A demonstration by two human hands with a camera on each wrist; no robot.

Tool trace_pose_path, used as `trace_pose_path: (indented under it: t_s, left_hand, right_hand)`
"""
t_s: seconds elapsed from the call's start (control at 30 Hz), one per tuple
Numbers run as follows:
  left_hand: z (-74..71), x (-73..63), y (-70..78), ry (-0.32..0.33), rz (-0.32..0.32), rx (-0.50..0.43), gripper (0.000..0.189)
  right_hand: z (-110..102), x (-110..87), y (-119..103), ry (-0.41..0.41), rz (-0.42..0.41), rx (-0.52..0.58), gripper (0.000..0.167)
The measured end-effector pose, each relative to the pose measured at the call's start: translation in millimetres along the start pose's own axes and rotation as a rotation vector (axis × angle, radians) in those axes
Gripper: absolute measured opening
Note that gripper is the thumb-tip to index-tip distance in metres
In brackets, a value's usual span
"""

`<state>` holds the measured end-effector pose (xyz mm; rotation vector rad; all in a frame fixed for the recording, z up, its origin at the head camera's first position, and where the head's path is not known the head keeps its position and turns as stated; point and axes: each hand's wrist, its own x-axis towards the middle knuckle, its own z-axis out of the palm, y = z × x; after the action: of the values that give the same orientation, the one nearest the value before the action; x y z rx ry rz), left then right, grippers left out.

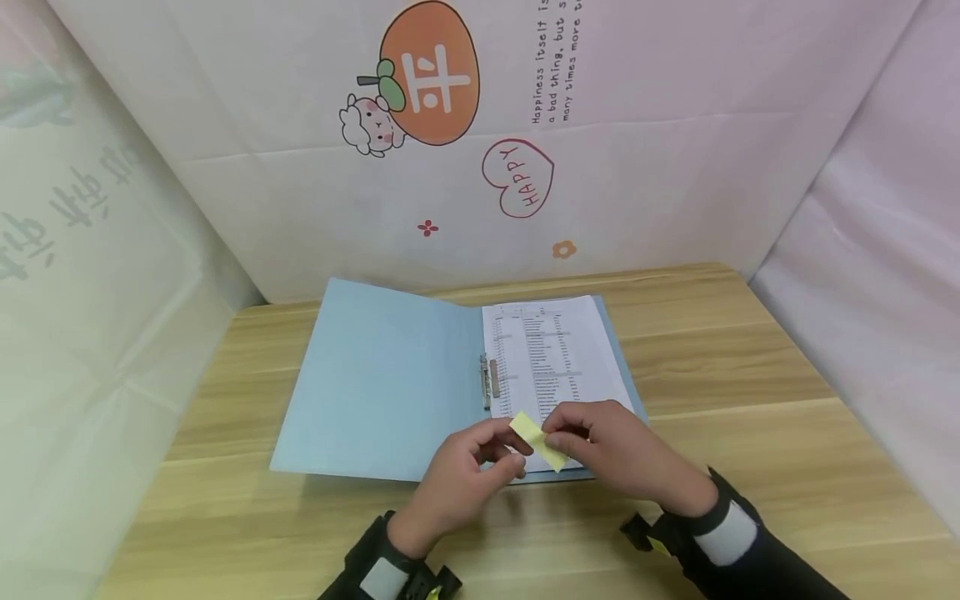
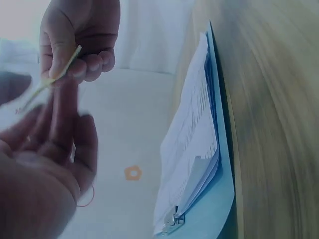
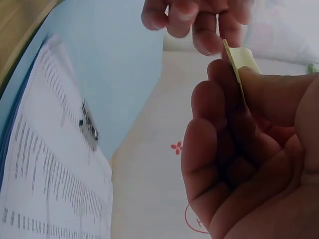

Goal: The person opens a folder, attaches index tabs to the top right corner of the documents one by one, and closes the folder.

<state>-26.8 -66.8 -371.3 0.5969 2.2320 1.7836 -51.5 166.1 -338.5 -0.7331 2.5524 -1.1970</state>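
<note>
Between thumb and forefinger my right hand [image 1: 611, 442] pinches a small pad of yellow sticky notes [image 1: 538, 442], which looks thin edge-on in the right wrist view. My left hand [image 1: 468, 475] is just left of it, thumb apart and fingertips [image 2: 65, 94] right at the pad. Beneath both hands lies an open light-blue folder [image 1: 390, 383]. Printed sheets [image 1: 558, 350] fill its right side, partly hidden by the right hand. A metal clip [image 1: 487, 382] fastens them near the fold.
The folder rests on a wood-grain table [image 1: 750, 400]. Behind it hangs a pale printed cloth [image 1: 637, 167], and more cloth walls stand at left and right. Dark straps with small devices [image 1: 645, 533] sit on both wrists.
</note>
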Motion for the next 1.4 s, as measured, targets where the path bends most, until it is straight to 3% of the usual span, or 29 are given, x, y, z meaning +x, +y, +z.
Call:
trace_pose_path:
  t_s: [0.17, 0.3, 0.43, 0.6, 0.83, 1.4]
  left_hand:
    - [-2.7, -2.3, -0.7, -0.091, 0.072, -0.096, 0.028]
    - [-3.7, -3.8, 0.0, -0.116, 0.117, -0.121, 0.022]
    - [-4.5, -5.0, 1.2, -0.090, 0.152, -0.064, 0.015]
    - [-4.8, -7.0, 1.5, -0.024, 0.146, 0.041, 0.012]
    - [-6.3, -9.3, -0.1, 0.017, 0.169, 0.073, 0.011]
    - [-10.4, -13.8, 1.8, -0.017, 0.165, -0.030, 0.011]
  right_hand:
    - [3, -1.5, -4, -0.047, -0.031, 0.044, 0.008]
    - [6, -3.1, -6, -0.067, -0.084, 0.090, 0.007]
    - [9, -3.8, -9, -0.033, -0.141, 0.071, 0.007]
    - [10, -5.3, -13, 0.025, -0.150, -0.021, 0.011]
    - [11, -6.7, -17, 0.028, -0.150, -0.064, 0.009]
    - [7, -9.6, -24, 0.013, -0.154, -0.043, 0.011]
